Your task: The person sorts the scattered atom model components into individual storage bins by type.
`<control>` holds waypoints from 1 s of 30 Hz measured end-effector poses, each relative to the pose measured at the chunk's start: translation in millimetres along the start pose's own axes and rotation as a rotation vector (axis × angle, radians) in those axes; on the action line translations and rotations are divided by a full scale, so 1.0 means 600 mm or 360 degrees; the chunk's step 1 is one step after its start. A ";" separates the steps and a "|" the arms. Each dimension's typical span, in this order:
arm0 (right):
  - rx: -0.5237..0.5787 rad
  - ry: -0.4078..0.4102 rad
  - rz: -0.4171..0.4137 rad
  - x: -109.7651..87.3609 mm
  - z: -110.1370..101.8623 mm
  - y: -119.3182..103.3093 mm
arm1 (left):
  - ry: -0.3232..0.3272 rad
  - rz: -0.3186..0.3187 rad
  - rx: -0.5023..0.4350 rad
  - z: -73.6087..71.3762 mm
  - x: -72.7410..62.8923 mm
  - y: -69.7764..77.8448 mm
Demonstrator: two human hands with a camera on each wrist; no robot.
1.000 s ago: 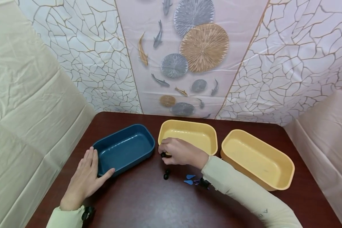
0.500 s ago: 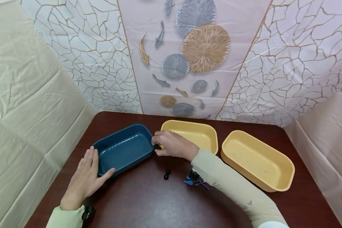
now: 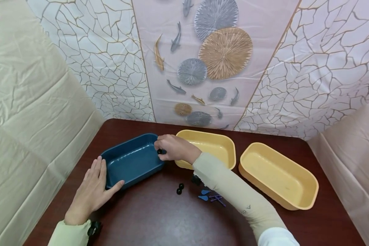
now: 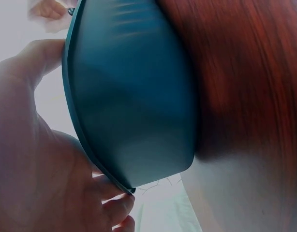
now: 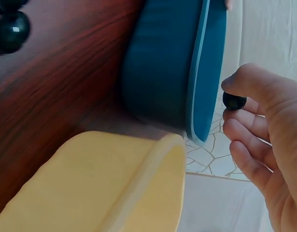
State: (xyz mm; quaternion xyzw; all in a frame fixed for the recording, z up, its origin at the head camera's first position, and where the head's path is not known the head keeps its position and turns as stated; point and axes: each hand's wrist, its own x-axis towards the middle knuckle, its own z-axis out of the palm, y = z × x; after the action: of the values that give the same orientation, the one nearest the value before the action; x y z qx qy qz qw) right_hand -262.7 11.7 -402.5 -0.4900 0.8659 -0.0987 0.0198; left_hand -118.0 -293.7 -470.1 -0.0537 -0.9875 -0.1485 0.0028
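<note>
Between the thumb and fingers of my right hand (image 3: 173, 147) is a small shiny black ball (image 5: 234, 101), held over the right end of the blue tub (image 3: 132, 164). My left hand (image 3: 90, 191) rests against the tub's left end, its fingers straight along the rim and its thumb (image 4: 44, 55) touching the near edge. On the table in front of the tubs lie two more black balls (image 3: 179, 189), side by side. To their right are two blue teardrop-shaped pieces (image 3: 204, 197) and several thin purple sticks (image 3: 216, 198).
A yellow tub (image 3: 207, 140) stands just right of the blue one, partly behind my right forearm. Another yellow tub (image 3: 278, 176) sits at an angle farther right. The dark wooden table (image 3: 160, 218) meets patterned cloth (image 3: 117, 68) at the back.
My right hand has carried the black ball leftward and away from me, from the near edge of the middle yellow tub to above the blue tub. The left hand has stayed in place.
</note>
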 end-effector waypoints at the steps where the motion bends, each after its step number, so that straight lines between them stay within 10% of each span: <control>1: 0.0004 -0.0005 -0.0006 0.006 0.002 0.001 | -0.0003 -0.0004 0.0009 -0.001 0.000 0.000; 30: -0.0005 -0.0143 0.0100 0.101 0.072 0.018 | -0.0024 -0.0059 0.0074 0.002 0.000 0.002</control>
State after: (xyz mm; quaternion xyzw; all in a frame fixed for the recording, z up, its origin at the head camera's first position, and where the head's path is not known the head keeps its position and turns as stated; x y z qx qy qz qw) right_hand -297.9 -41.1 -442.9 -0.4664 0.8793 -0.0747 0.0610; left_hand -118.1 -292.1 -470.9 -0.0366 -0.9914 -0.1252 -0.0062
